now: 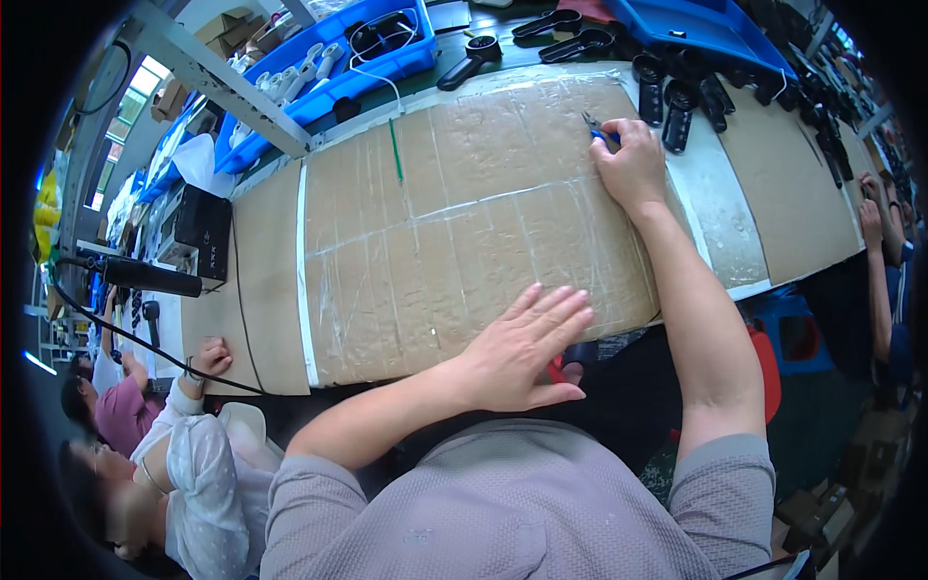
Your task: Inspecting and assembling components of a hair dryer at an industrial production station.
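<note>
While the right hand (633, 166) grips blue-handled pliers (599, 134) near the far right corner of the taped cardboard (464, 251), the left hand (522, 350) is open, fingers extended, at its near edge. A thin green stick (396, 152) lies farther left; black-handled parts (681, 116) lie beside the pliers.

1. The right hand (630, 164) hides part of the blue-handled tool (600, 136).
2. The left hand (527, 353) partly covers a red thing (556, 369), its kind unclear.
3. A pale speck (434, 335) on the near cardboard (387, 300) is too small to identify.
4. The picture's edge cuts off the far right blue tray (725, 50).
5. The dark rim crops the right co-worker (878, 256).
</note>
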`<state>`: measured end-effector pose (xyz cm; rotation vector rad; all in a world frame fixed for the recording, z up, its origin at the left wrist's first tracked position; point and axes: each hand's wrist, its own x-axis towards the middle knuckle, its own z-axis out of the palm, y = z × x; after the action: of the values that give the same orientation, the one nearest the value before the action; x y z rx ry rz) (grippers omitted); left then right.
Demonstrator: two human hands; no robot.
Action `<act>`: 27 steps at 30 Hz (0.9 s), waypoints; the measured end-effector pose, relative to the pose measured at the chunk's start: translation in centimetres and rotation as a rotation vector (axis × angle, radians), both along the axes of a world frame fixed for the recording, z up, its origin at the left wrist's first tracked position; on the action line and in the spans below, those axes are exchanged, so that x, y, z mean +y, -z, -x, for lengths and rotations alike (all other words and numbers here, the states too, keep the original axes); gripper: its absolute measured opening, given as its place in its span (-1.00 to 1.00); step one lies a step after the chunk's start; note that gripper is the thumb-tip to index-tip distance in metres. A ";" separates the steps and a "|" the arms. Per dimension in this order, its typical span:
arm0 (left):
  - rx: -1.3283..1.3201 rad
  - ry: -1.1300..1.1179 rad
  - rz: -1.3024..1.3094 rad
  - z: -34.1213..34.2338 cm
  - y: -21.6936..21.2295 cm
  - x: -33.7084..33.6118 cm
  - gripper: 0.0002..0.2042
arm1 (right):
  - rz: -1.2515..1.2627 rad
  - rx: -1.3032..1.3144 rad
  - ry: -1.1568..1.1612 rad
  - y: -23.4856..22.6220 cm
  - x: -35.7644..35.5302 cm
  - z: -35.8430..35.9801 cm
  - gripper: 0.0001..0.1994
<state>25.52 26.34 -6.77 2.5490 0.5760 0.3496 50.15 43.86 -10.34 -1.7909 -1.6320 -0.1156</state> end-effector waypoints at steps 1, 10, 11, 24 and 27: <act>-0.031 -0.105 0.002 1.0 -0.2 -0.4 -0.15 | -0.010 -0.009 0.003 0.1 0.0 -0.2 -0.74; 0.248 -0.771 -0.176 12.6 1.5 -0.1 -0.09 | -0.027 -0.054 0.019 0.5 0.9 -0.6 -0.71; 0.307 -0.773 -0.193 13.0 1.4 -0.6 -0.07 | -0.030 -0.051 0.014 0.4 0.9 -0.4 -0.71; 0.371 -0.640 -0.318 11.5 2.1 -5.6 -0.17 | -0.016 -0.040 0.002 0.8 0.3 -0.4 -0.70; 0.293 -0.652 -0.354 11.5 3.0 -6.5 -0.22 | -0.015 -0.040 0.008 0.9 0.3 -0.4 -0.70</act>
<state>14.06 19.88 -9.75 2.6956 1.5908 0.3159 50.53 44.19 -11.22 -1.7943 -1.6481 -0.1679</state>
